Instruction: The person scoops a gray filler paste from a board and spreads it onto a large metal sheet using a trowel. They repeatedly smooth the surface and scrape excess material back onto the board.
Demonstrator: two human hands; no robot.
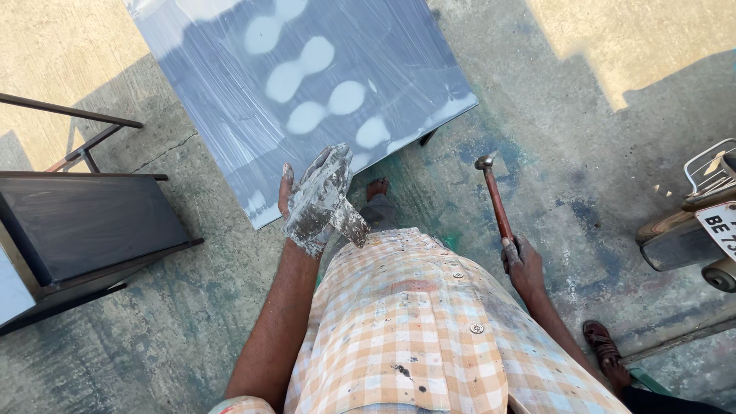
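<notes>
The right hand (526,264) holds a hammer (494,201) by the low end of its reddish handle, the fingers closed around it and the metal head up and away from the body. I judge the hammer stiff and heavy at the head, so a grip low on the handle gives swing, and a grip nearer the head gives control. The arm hangs beside the checked shirt (414,322), a little bent. The left hand (314,203), covered with grey putty, is raised before the chest and holds a putty knife (350,222), the fingers closed on it loosely. Just ahead lies a grey panel (230,92) with pale filler patches, above the concrete floor (583,138).
</notes>
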